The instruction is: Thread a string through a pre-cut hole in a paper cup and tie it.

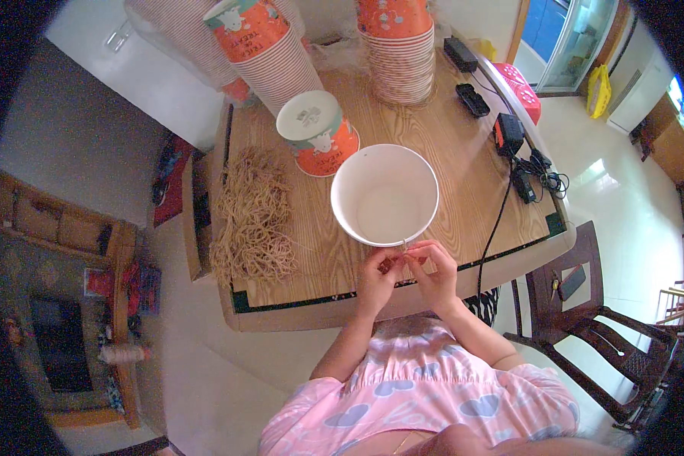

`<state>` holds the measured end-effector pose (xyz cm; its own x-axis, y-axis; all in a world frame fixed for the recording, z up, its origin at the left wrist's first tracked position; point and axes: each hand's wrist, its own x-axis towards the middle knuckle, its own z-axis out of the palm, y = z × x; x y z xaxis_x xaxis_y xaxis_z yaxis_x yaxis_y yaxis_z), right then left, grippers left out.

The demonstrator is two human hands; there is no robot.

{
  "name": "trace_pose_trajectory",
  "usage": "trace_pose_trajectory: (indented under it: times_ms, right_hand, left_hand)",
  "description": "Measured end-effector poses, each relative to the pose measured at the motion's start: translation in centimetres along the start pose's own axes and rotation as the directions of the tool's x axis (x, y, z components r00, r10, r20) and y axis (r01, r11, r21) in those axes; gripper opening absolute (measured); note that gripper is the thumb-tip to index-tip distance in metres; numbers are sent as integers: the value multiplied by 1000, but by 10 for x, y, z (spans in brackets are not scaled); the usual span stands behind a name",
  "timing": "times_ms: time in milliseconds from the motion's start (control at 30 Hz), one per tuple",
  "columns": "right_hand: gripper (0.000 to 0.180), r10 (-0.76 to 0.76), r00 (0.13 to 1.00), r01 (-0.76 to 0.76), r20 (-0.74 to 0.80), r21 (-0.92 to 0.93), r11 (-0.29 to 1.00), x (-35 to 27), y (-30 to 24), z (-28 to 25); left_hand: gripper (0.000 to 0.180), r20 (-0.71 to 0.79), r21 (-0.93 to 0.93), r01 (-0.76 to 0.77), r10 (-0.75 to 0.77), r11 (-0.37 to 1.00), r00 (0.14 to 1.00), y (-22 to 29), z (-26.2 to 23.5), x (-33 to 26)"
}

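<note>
A white-lined paper bucket [385, 194] stands upright on the wooden table, its mouth tilted toward me. At its near rim my left hand [378, 280] and my right hand [435, 278] meet, fingers pinched together. A short, pale bit of cord [404, 244] shows at the rim above my right fingertips. What lies between the left fingers is hidden. To the left is a loose heap of thin tan cords [254, 220]. Just behind the bucket, an orange and green printed bucket [328, 152] stands upside down, with a white base.
Tall nested stacks of printed buckets, a left stack [270, 64] and a right stack [399, 61], stand at the back. On the right lie a black charger [509, 133], cables [543, 178] and a black tray [473, 100]. A dark chair [577, 304] stands beyond the table's right edge.
</note>
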<state>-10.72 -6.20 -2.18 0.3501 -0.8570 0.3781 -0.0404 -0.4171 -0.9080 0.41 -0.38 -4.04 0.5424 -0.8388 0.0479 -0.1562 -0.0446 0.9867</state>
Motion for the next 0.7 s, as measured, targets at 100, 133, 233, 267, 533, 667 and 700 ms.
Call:
trace_pose_trajectory:
  times_ms: [100, 133, 233, 267, 533, 667, 700]
  right_hand:
    - [11, 23, 1000, -23, 0, 48, 999, -1, 1, 2]
    - [11, 34, 999, -34, -5, 77, 996, -1, 0, 3]
    - [11, 41, 999, -41, -9, 72, 997, -1, 3, 4]
    - [11, 41, 999, -41, -9, 71, 997, -1, 4, 3]
    - [11, -19, 999, 20, 35, -18, 1000, -3, 4, -2]
    - [11, -47, 998, 50, 46, -61, 997, -4, 5, -2]
    - [11, -68, 996, 72, 55, -78, 994, -4, 5, -2]
  left_hand:
    - [10, 74, 123, -41, 33, 992, 997, 5, 2, 0]
    - [11, 93, 135, -50, 37, 990, 995, -2, 3, -1]
    - [12, 120, 117, 2, -16, 993, 993, -14, 1, -3]
    - [12, 130, 86, 65, -76, 994, 989, -15, 1, -3]
    - [10, 11, -149, 86, -86, 985, 996, 21, -9, 0]
    - [13, 16, -81, 87, -86, 993, 996, 36, -9, -2]
    - [13, 14, -82, 87, -86, 993, 996, 35, -9, -2]
